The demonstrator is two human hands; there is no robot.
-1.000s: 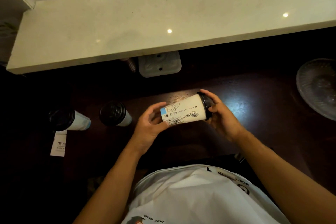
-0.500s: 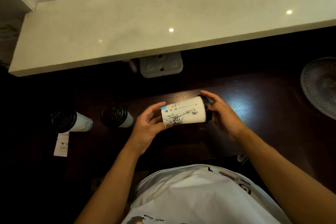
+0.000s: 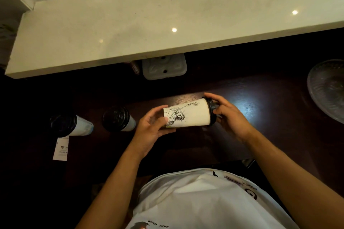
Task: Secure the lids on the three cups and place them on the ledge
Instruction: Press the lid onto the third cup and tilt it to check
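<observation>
A white paper cup (image 3: 193, 113) with a Statue of Liberty drawing lies sideways in the air above the dark counter. My left hand (image 3: 150, 128) grips its base end. My right hand (image 3: 229, 115) wraps its black lid (image 3: 211, 111) at the right end. Two more white cups with black lids stand upright on the counter to the left: the near cup (image 3: 119, 120) and the far-left cup (image 3: 68, 124). The pale stone ledge (image 3: 149, 24) runs across the top of the view, with nothing on it.
A paper slip (image 3: 61, 149) lies below the far-left cup. A grey moulded tray (image 3: 164, 68) sits under the ledge's front edge. A clear glass dish (image 3: 327, 89) rests at the right on the dark wooden counter (image 3: 270, 117).
The cup has turned about its long axis between my hands, bringing the statue drawing into view. Both hands stay at its two ends.
</observation>
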